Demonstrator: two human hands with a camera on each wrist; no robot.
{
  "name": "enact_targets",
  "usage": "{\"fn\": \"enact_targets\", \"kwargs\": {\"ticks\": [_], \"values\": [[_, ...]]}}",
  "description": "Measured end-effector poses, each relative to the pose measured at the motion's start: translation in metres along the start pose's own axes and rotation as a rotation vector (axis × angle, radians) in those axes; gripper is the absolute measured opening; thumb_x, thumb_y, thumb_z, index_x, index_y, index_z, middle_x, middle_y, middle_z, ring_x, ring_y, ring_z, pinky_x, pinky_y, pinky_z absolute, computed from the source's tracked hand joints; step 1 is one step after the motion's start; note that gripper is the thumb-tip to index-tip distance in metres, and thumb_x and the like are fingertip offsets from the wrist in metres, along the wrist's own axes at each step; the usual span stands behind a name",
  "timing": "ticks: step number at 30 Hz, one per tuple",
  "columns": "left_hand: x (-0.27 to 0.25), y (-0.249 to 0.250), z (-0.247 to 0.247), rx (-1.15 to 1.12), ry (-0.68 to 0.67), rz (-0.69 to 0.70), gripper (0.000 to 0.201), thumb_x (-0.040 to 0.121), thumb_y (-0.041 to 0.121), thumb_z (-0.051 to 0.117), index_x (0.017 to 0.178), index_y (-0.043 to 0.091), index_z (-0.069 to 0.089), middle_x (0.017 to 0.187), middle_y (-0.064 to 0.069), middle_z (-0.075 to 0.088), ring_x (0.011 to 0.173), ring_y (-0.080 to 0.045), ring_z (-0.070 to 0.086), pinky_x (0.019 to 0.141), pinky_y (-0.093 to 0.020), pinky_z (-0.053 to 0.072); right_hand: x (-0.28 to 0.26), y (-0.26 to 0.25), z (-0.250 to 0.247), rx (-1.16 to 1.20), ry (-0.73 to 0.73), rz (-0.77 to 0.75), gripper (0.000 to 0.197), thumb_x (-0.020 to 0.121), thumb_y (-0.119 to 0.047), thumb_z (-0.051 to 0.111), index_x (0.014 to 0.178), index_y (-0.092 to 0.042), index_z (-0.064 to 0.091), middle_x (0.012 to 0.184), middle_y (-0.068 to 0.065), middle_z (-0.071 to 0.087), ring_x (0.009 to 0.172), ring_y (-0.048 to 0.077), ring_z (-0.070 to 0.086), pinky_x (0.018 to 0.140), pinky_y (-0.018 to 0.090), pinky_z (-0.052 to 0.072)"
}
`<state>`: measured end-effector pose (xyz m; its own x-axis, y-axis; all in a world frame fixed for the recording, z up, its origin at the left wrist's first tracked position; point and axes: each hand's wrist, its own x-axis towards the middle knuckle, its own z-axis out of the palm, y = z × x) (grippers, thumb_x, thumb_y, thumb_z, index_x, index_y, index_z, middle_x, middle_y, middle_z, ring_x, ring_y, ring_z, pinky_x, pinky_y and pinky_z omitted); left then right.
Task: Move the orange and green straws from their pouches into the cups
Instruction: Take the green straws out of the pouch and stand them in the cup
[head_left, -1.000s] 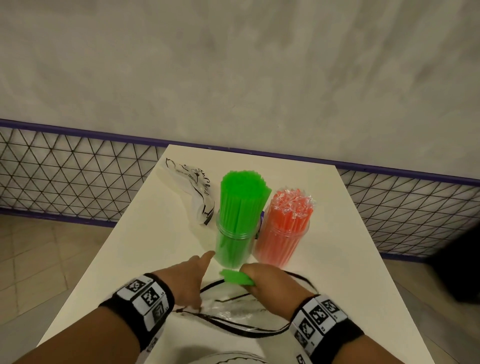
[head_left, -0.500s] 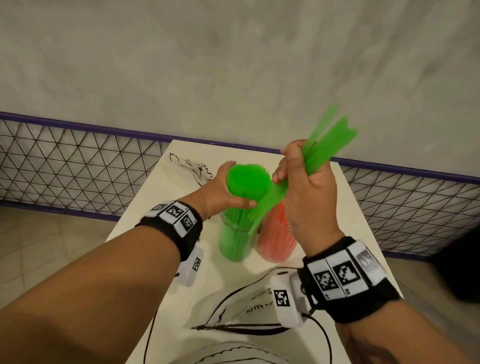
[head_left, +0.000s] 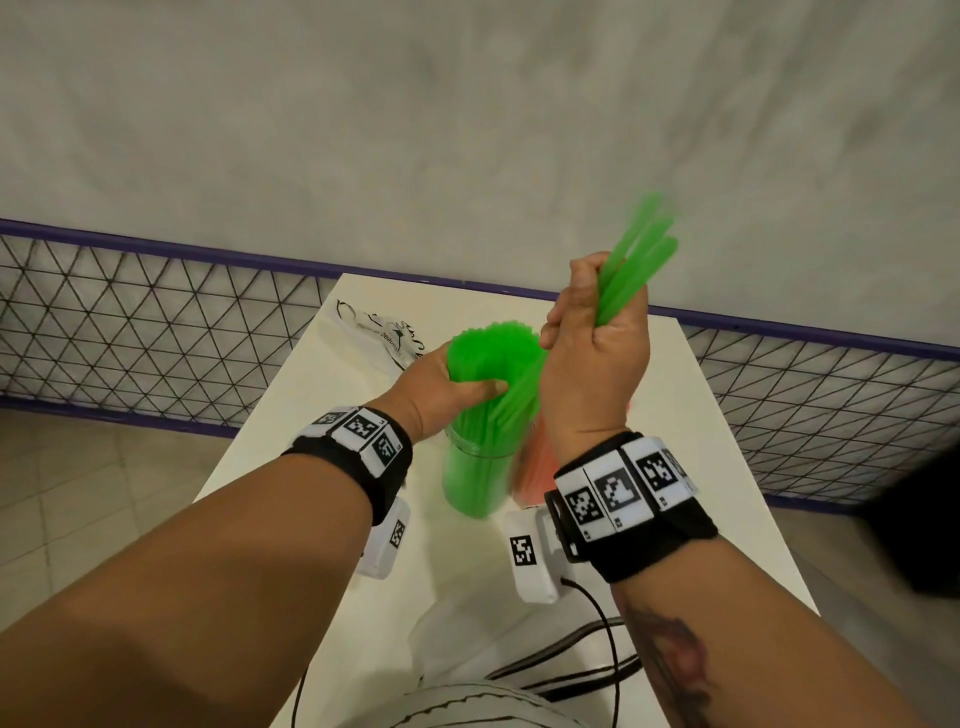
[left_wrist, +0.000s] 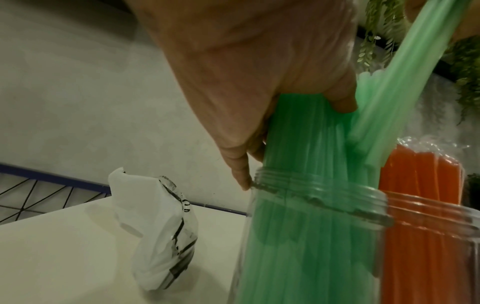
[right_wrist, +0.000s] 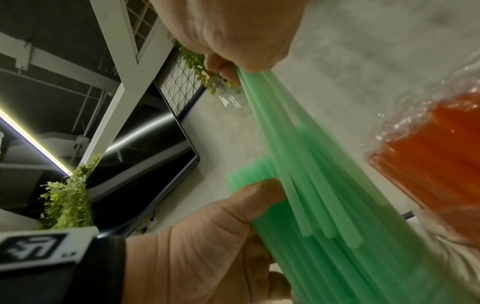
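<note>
Left hand (head_left: 441, 384): wrapped round the upper part of the green bundle (head_left: 491, 348) standing in the clear cup (left_wrist: 311, 236); thumb across the near side, fingers (left_wrist: 241, 164) behind and reaching down to the cup rim. Clamped on the bundle, holding it together.
Right hand (head_left: 592, 358): raised just beside and above the left thumb, fist closed on a small loose sheaf (head_left: 631, 270) of green straws; tops stick out above the knuckles, blurred.
Sheaf, lower ends: slant down past the left thumb (right_wrist: 259, 195) and lie against the side of the bundle, above the cup rim. Whether any tip is already inside the cup cannot be told.
Change since half a second ago: left-hand grip on the bundle unchanged; right hand has dropped slightly, with the sheaf tips now closer to the bundle. A second ago both hands were low, at the near pouch (head_left: 524, 665), the right hand taking up the green straws.
Meaning for task: judged to be the last green straws, now being fed into a cup already packed tight.
Orange straws (left_wrist: 426, 179): in the second cup, just right of the left thumb, touching the green cup; a clear wrapper shows at their tops.
Far pouch (left_wrist: 161, 232): crumpled on the table (head_left: 727, 467), beyond the left fingers.
Risk: little room in the cup; the left hand likely must part the bundle, or the tips may splay and slip outside the rim.
</note>
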<state>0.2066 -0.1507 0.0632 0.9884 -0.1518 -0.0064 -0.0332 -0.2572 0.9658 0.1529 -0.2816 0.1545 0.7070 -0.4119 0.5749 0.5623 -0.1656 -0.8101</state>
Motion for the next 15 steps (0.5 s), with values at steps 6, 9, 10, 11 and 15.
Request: {"fn": "enact_targets", "kwargs": {"ticks": [6, 9, 10, 11, 15], "values": [[0.004, -0.006, 0.000, -0.024, 0.001, 0.012, 0.065, 0.063, 0.043, 0.083, 0.123, 0.022, 0.066, 0.110, 0.005, 0.075, 0.105, -0.014, 0.069, 0.100, -0.044, 0.052, -0.007, 0.014, 0.013, -0.064, -0.051, 0.006, 0.020, 0.097, -0.046, 0.049, 0.099, -0.028, 0.058, 0.079, -0.014, 0.058, 0.072, 0.019, 0.060, 0.070, 0.049, 0.055], [0.006, -0.010, -0.001, -0.016, 0.003, 0.025, 0.063, 0.065, 0.041, 0.082, 0.123, 0.024, 0.066, 0.111, 0.005, 0.074, 0.106, -0.014, 0.069, 0.101, -0.045, 0.052, -0.007, 0.015, 0.019, -0.076, -0.051, 0.005, 0.013, 0.096, -0.045, 0.048, 0.096, -0.034, 0.056, 0.076, -0.015, 0.057, 0.070, 0.019, 0.060, 0.069, 0.047, 0.055], [0.006, -0.011, -0.001, -0.012, 0.003, 0.035, 0.067, 0.063, 0.047, 0.080, 0.124, 0.025, 0.065, 0.111, 0.006, 0.074, 0.106, -0.013, 0.069, 0.101, -0.044, 0.052, -0.006, 0.015, 0.019, -0.074, -0.041, 0.012, 0.014, 0.097, -0.044, 0.049, 0.097, -0.033, 0.056, 0.075, -0.014, 0.057, 0.069, 0.020, 0.059, 0.069, 0.047, 0.055], [0.004, -0.013, -0.001, -0.009, 0.004, 0.044, 0.071, 0.061, 0.052, 0.078, 0.126, 0.025, 0.064, 0.113, 0.007, 0.074, 0.108, -0.012, 0.068, 0.101, -0.042, 0.052, -0.005, 0.015, 0.020, -0.070, -0.026, 0.019, 0.015, 0.097, -0.042, 0.049, 0.098, -0.030, 0.057, 0.075, -0.012, 0.058, 0.067, 0.020, 0.059, 0.068, 0.047, 0.055], [0.000, -0.020, -0.002, -0.001, -0.003, 0.072, 0.084, 0.064, 0.068, 0.066, 0.134, 0.022, 0.057, 0.120, 0.006, 0.070, 0.113, -0.011, 0.065, 0.102, -0.040, 0.051, 0.002, 0.010, 0.017, 0.073, 0.045, 0.084, 0.011, 0.102, -0.027, 0.048, 0.092, -0.031, 0.052, 0.061, -0.013, 0.049, 0.051, 0.012, 0.047, 0.055, 0.037, 0.049]]}}
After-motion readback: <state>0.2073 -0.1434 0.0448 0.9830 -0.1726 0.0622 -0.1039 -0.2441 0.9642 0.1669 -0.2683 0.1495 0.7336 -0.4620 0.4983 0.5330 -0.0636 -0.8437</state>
